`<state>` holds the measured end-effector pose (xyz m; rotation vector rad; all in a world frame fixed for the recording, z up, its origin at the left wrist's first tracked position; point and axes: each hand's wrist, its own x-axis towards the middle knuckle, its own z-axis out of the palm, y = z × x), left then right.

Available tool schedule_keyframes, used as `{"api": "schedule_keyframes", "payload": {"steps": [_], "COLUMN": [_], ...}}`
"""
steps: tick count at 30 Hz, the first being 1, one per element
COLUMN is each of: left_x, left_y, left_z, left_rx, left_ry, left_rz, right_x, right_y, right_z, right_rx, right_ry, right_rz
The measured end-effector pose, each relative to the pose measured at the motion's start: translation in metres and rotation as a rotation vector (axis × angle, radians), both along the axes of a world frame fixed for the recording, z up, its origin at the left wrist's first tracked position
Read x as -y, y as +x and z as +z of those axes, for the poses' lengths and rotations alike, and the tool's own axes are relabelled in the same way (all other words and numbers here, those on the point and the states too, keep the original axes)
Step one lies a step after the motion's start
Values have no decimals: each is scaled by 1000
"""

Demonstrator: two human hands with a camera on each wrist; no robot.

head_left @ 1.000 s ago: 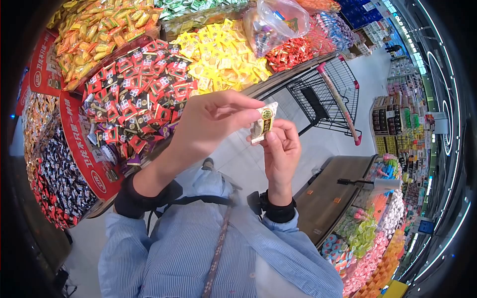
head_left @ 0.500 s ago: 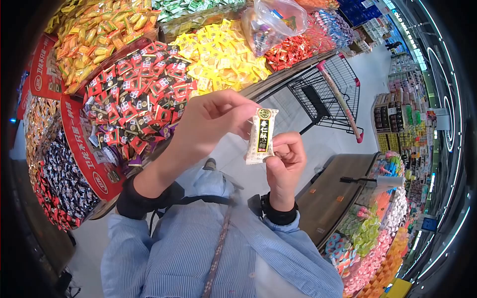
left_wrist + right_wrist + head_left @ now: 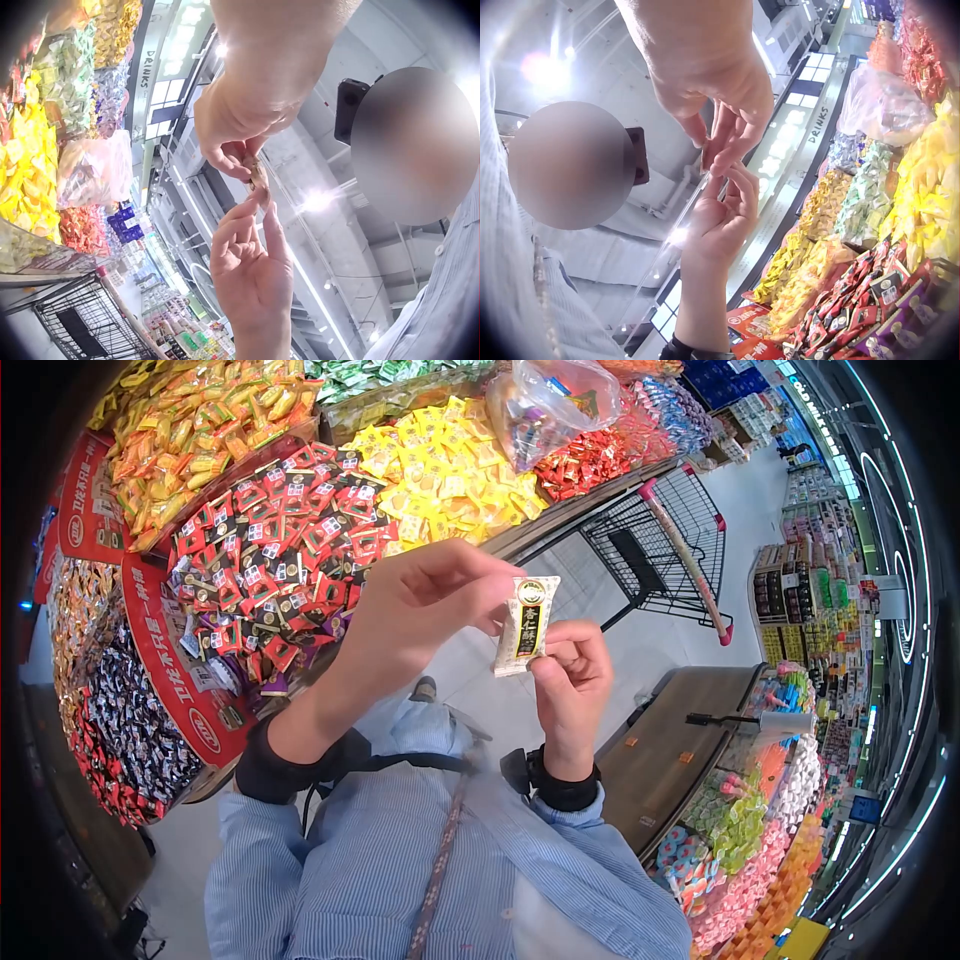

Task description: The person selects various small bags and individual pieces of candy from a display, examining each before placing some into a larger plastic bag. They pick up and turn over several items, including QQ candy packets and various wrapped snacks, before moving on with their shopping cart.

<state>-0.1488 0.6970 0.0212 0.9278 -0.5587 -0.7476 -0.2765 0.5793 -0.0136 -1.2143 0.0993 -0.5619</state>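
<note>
Between both hands is a small wrapped candy (image 3: 523, 622), cream-coloured with a black and gold label and dark lettering. Its printed face is turned up toward the head camera. My left hand (image 3: 425, 595) pinches the upper left edge of the wrapper between thumb and fingers. Lower down, my right hand (image 3: 572, 675) grips the bottom right corner with the thumb on top. In the left wrist view the candy (image 3: 259, 180) shows as a thin edge between the fingertips. Seen from the right wrist, the fingers of both hands cover most of it.
Bins of wrapped candy spread ahead: red and black packets (image 3: 285, 550), yellow packets (image 3: 450, 475) and orange ones (image 3: 205, 435). A clear plastic bag (image 3: 555, 410) with items in it lies on the far bins. A shopping cart (image 3: 650, 555) stands at right, beyond a brown display counter (image 3: 680, 740).
The candy, first tilted and partly covered, turned its printed face toward the head camera. Since half a second ago it has tipped slightly and the right hand has risen a little.
</note>
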Motion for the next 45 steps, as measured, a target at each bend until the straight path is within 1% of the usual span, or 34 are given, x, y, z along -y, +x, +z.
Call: {"api": "schedule_keyframes", "payload": {"steps": [9,15,18,21,24,27,30,33,36,39,42,45], "left_x": [-3,-1,1,4,2,2,3,4,2,5,4,1], "left_y": [-1,3,2,5,10,12,14,14,6,1,1,3], "left_z": [3,-5,-7,-9,-8,-6,-10,-23,-16,-20,-21,-19], "left_rx": [72,43,129,442,653,699,731,693,381,333,244,172], "left_ry": [46,24,-38,-78,-48,-29,-43,-107,-46,-5,18,83], "left_rz": [20,3,13,55,41,51,44,86,78,108,78,16], "right_x": [1,1,4,5,5,8,8,11,1,2,-1,-1], "right_y": [6,5,4,4,1,1,1,1,6,8,2,0], "right_z": [-1,-3,-8,-6,-3,-4,-4,-5,6,5,7,7], "right_rx": [14,-42,-66,-87,-67,-36,-46,-3,30,158,41,50], "right_ry": [9,-30,-34,-20,48,98,127,71,28,-68,-136,-59], "right_rz": [25,-1,-13,10,50,155,194,246,110,97,39,45]}}
